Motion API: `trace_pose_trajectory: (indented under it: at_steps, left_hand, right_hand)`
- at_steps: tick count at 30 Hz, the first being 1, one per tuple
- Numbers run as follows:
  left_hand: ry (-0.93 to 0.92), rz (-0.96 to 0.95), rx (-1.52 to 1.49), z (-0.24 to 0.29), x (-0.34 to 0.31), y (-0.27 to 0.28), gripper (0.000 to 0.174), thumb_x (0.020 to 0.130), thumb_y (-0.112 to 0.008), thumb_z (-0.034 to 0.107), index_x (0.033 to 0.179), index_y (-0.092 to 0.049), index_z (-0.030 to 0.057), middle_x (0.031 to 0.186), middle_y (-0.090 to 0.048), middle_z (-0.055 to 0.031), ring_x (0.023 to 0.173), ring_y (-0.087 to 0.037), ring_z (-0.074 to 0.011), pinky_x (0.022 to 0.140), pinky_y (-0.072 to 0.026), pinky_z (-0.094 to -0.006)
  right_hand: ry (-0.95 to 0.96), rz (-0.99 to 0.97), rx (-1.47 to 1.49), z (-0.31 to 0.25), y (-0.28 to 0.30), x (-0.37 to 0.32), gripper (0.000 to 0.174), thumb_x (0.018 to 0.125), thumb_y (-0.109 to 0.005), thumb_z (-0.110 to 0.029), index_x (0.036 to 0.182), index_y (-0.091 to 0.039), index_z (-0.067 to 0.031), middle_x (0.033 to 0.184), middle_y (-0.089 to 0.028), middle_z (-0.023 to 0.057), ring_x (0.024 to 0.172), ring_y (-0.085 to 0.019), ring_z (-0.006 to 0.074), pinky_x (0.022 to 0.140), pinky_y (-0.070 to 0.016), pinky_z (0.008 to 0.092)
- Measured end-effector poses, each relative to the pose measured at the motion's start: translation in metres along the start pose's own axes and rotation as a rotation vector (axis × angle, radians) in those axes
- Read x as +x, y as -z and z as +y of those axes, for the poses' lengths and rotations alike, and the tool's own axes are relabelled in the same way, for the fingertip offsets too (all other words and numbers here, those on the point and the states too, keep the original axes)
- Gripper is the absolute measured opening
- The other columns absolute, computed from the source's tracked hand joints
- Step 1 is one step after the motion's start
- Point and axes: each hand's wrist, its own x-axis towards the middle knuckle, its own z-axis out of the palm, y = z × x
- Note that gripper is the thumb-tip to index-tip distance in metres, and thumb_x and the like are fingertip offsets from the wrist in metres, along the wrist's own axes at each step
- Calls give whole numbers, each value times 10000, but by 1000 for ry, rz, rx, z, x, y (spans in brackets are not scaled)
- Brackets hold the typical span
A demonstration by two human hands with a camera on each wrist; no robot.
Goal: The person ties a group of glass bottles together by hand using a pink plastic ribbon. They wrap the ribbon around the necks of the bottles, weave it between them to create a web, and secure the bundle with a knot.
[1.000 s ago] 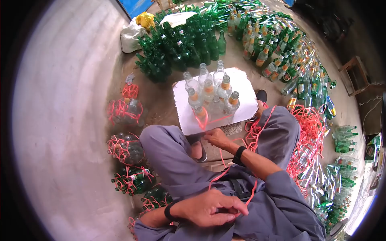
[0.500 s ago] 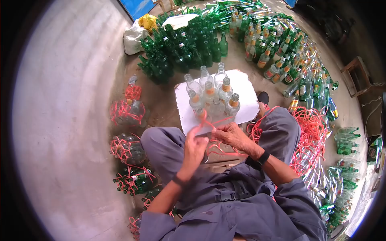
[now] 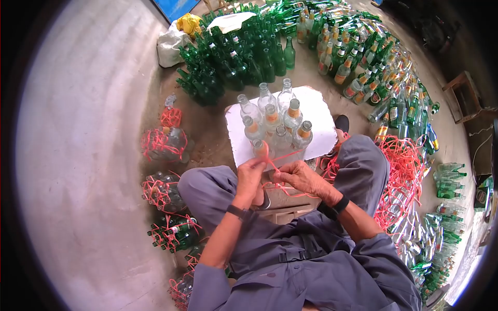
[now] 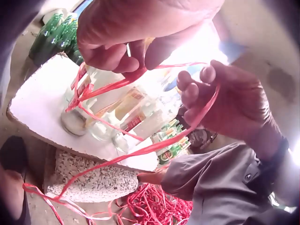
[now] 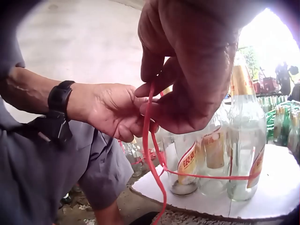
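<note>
Several clear glass bottles (image 3: 271, 118) with orange labels stand grouped on a white board (image 3: 319, 122). Red plastic twine (image 5: 206, 176) runs around the lower part of the group. At the near side of the bottles, my left hand (image 3: 250, 179) pinches the twine between thumb and fingers. My right hand (image 3: 303, 179) is just beside it, gripping another stretch of twine (image 4: 140, 151) that hangs down in a long loop. In the right wrist view the fingertips of both hands nearly meet, and the left fingertips are partly hidden behind the right hand (image 5: 192, 70).
The board rests on a speckled block (image 4: 93, 176). A heap of red twine (image 3: 399, 171) lies right of the right knee. Tied bottle bundles (image 3: 163, 145) line the left wall. Many green bottles (image 3: 233, 57) stand at the back, with more bottles (image 3: 363, 62) along the right.
My left hand has come up from the lap to the twine at the front bottles. My right hand has shifted slightly right, and the twine now stretches between both hands.
</note>
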Motion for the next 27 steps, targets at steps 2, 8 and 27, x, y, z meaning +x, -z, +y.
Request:
trace_pose_trajectory:
  at_steps: [2, 8, 27]
  left_hand:
    - [288, -48, -316, 1, 3, 7, 165, 890, -659, 134, 981, -692, 0, 847, -690, -32, 587, -579, -94, 458, -376, -210]
    - [434, -110, -509, 24, -3, 8, 174, 925, -616, 112, 1070, -613, 17, 920, -693, -61, 498, -532, -87, 383, -289, -196]
    - [272, -111, -557, 38, -2, 13, 306, 894, -687, 101, 1141, -522, 26, 961, -702, -126, 575, -574, -85, 443, -376, -175]
  right_hand:
    - [-24, -24, -78, 16, 3, 7, 294, 984, -607, -220, 969, -725, 49, 739, -678, 38, 697, -599, 86, 645, -491, 264]
    - [-42, 6, -5, 13, -4, 9, 337, 963, -569, -258, 906, -705, 45, 685, -664, 91, 636, -626, 146, 602, -502, 316]
    - [-99, 149, 127, 4, -15, 15, 421, 981, -554, -314, 868, -684, 70, 732, -658, 63, 689, -582, 118, 630, -479, 294]
